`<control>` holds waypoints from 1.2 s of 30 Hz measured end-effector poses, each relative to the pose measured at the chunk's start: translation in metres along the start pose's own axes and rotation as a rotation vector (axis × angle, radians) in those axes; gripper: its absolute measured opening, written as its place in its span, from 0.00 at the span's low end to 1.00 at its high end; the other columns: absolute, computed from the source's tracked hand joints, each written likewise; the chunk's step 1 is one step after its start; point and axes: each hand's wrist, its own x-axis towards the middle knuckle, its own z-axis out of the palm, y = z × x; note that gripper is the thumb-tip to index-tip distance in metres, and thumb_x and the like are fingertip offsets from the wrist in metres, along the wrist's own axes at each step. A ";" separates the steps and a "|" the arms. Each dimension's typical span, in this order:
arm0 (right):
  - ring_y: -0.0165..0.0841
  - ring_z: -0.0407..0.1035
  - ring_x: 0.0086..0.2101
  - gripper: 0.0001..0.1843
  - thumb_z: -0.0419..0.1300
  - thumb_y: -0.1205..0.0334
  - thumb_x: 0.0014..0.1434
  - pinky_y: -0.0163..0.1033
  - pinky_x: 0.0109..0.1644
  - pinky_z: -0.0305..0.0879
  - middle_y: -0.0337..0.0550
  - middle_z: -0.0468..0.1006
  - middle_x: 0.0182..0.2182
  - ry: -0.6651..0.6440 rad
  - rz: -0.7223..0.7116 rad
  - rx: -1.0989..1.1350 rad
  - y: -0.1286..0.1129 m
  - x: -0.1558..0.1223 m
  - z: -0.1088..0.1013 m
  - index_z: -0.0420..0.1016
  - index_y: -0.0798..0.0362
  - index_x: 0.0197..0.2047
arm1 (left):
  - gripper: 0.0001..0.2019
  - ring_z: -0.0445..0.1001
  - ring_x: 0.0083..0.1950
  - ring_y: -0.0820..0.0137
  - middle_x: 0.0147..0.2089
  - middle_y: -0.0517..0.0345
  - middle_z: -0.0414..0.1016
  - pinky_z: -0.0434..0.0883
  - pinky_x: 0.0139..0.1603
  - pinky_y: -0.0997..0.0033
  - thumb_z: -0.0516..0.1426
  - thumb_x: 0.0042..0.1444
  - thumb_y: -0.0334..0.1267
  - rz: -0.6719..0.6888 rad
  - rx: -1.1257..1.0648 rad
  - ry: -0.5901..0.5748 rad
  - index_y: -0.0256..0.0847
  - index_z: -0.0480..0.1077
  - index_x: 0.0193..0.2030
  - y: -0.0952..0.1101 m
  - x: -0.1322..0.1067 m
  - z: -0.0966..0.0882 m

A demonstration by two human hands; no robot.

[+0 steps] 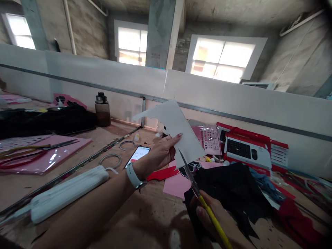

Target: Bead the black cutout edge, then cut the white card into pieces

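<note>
My left hand [164, 152] pinches a sheet of white paper [178, 126] near its middle, thumb on top. The sheet is held up above the table, and its left side has an irregular cut-out edge. In my right hand [211, 211] is a pair of scissors [193, 183] with a yellow handle, its blades pointing up to the paper's lower edge. The blade tips are close to the sheet; whether they touch it I cannot tell. Below the paper lies a pink sheet [175, 185] with a black beaded pattern, beside a red piece [162, 174].
Black cloth [230, 190] lies by my right hand. Red-and-white keyboard boxes [247, 152] lean at the back right. A lit phone [138, 154], a white power strip [70, 192], a bottle [102, 110] and more scissors [36, 150] on pink packets lie to the left. A low partition [124, 79] runs behind.
</note>
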 end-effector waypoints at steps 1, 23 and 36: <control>0.31 0.60 0.27 0.31 0.47 0.31 0.58 0.33 0.29 0.58 0.40 0.69 0.28 -0.003 -0.007 -0.004 0.000 0.000 0.000 0.68 0.54 0.38 | 0.07 0.78 0.47 0.71 0.46 0.54 0.79 0.74 0.50 0.76 0.59 0.61 0.35 0.000 -0.003 0.002 0.38 0.75 0.45 -0.001 0.000 0.000; 0.30 0.59 0.26 0.29 0.44 0.34 0.62 0.33 0.29 0.56 0.38 0.67 0.28 -0.004 0.003 -0.012 -0.005 -0.001 0.002 0.67 0.54 0.38 | 0.07 0.76 0.48 0.67 0.48 0.51 0.78 0.74 0.49 0.71 0.56 0.62 0.35 0.012 0.003 0.063 0.37 0.75 0.43 -0.004 -0.003 0.011; 0.28 0.49 0.23 0.34 0.39 0.27 0.58 0.33 0.25 0.49 0.35 0.55 0.22 0.040 0.069 -0.036 -0.003 0.003 0.005 0.56 0.51 0.26 | 0.11 0.77 0.46 0.68 0.45 0.50 0.79 0.74 0.52 0.68 0.52 0.66 0.34 -0.011 -0.038 0.100 0.34 0.73 0.48 -0.005 0.000 0.011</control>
